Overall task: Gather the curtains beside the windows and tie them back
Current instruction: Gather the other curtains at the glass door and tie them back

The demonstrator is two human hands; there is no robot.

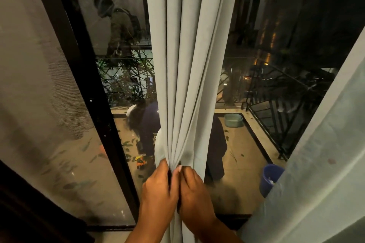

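Your left hand [158, 187] and right hand [194, 189] are side by side, almost touching, both clamped on the grey curtain [189, 65] low down, fingers curled into the pleats. The curtain hangs in front of the window glass [256, 65], just right of the black window frame [87, 85], and its folds are drawn into a narrow column that pinches tightest at your grip. In my judgement the gathering step is largely done and the tying step is not yet begun. A pale band [159, 148] shows at the left edge of the bundle just above your left hand; it may be a tie-back, but that cannot be confirmed. The next move calls for one hand holding the bundle tight while the other takes the tie round it. A second curtain [316, 163] hangs loose to the right, ungathered.
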